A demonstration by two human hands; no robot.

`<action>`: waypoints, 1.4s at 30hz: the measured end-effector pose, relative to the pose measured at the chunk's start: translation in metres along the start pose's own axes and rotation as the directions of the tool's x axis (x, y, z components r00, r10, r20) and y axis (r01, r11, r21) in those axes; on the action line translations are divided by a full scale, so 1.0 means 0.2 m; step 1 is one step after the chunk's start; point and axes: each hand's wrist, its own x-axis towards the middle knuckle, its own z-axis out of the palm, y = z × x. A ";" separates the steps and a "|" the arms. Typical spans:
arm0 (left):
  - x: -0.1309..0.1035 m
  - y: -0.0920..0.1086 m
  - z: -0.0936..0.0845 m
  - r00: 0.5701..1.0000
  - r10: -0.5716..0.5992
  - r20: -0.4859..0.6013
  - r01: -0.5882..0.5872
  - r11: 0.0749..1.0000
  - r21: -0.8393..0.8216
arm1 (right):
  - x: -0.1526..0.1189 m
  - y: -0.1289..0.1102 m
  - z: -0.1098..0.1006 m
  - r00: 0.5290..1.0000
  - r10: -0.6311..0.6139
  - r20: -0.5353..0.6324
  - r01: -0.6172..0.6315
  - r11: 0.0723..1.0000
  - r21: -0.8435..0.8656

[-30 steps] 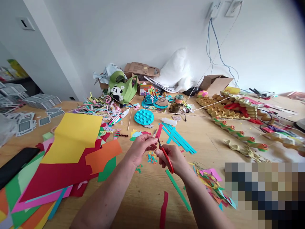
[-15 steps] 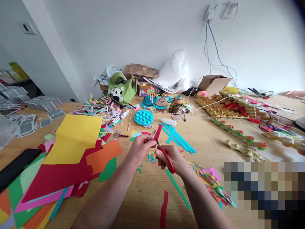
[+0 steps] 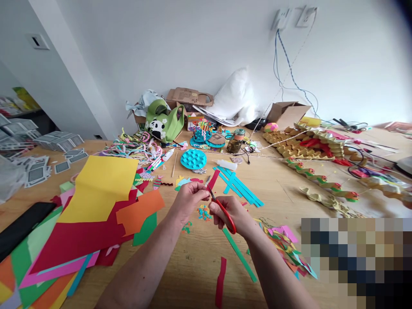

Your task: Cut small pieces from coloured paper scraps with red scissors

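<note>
Pinched at the fingertips of my left hand [image 3: 192,196] is the lower end of a red paper strip [image 3: 213,179], which slants up to the right. My right hand [image 3: 232,211] is closed around red-handled scissors [image 3: 227,215], their blades pointing up and left against the strip, close to the left fingertips. Below the hands lie small blue and orange paper bits [image 3: 204,212] and a few green bits [image 3: 187,227]. A green strip [image 3: 240,254] runs under my right wrist. Another red strip [image 3: 220,281] rests near the front edge.
Coloured paper sheets [image 3: 99,189] cover the left. Blue strips [image 3: 243,189], a white glue bottle [image 3: 227,164] and a blue-studded disc [image 3: 193,159] lie beyond the hands. Paper scraps [image 3: 291,246] and egg-carton pieces [image 3: 305,143] are on the right; a glass jar [image 3: 236,141] stands behind.
The red strip and the scissor blades have shifted slightly at the fingertips. Both hands stay nearly in place, with the same grips.
</note>
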 end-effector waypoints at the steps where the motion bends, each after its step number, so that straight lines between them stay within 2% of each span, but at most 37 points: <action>1: 0.00 0.00 0.00 1.000 -0.001 0.000 0.001 1.000 0.000 | 0.00 0.00 0.00 1.000 0.002 0.000 -0.002 1.000 0.001; 11: 0.00 0.00 -0.01 0.999 0.006 0.043 -0.007 0.999 0.044 | -0.01 0.01 -0.01 1.000 -0.008 0.012 0.008 1.000 -0.022; 15: 0.00 0.00 -0.02 1.000 -0.009 0.024 0.008 0.999 0.048 | -0.01 0.01 -0.01 1.000 0.000 0.018 0.001 0.999 -0.045; 28: 0.00 0.01 -0.02 0.998 0.013 0.057 -0.017 0.997 0.073 | -0.01 0.01 -0.01 1.000 0.016 0.026 -0.015 1.000 -0.018; 38: 0.01 0.02 -0.06 0.991 -0.025 0.133 0.008 0.992 0.127 | -0.03 -0.02 -0.02 0.997 0.050 0.064 -0.048 0.998 -0.031; 42: 0.00 0.02 -0.06 0.989 -0.026 0.148 0.009 0.993 0.119 | -0.03 -0.02 -0.03 0.998 0.027 0.057 -0.026 0.999 -0.021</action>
